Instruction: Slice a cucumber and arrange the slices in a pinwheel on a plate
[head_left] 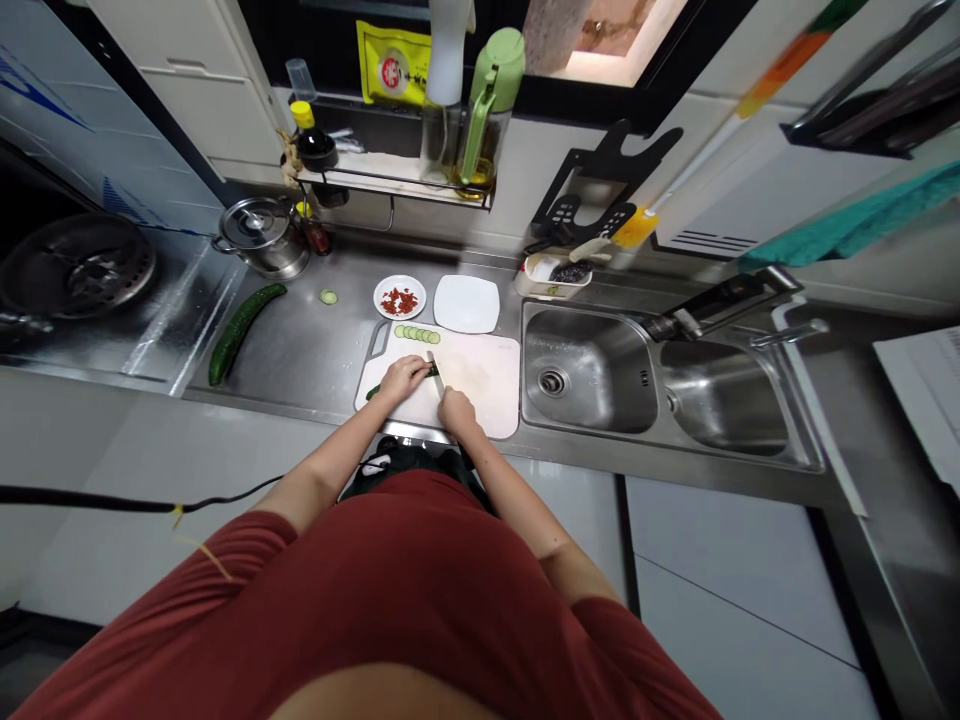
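Note:
On the white cutting board, my left hand is wrapped over a dark green cucumber, whose ends show on both sides of it. My right hand grips a knife by its handle. The blade lies against the cucumber's right end, close to my left fingertips. A row of overlapping cucumber slices rests along the board's top edge. Behind the board stand a white plate and a round dish holding chopped red pieces.
A whole cucumber and a small slice lie on the steel counter at left, near a lidded pot. A double sink adjoins the board's right side. Bottles stand on a wall shelf above.

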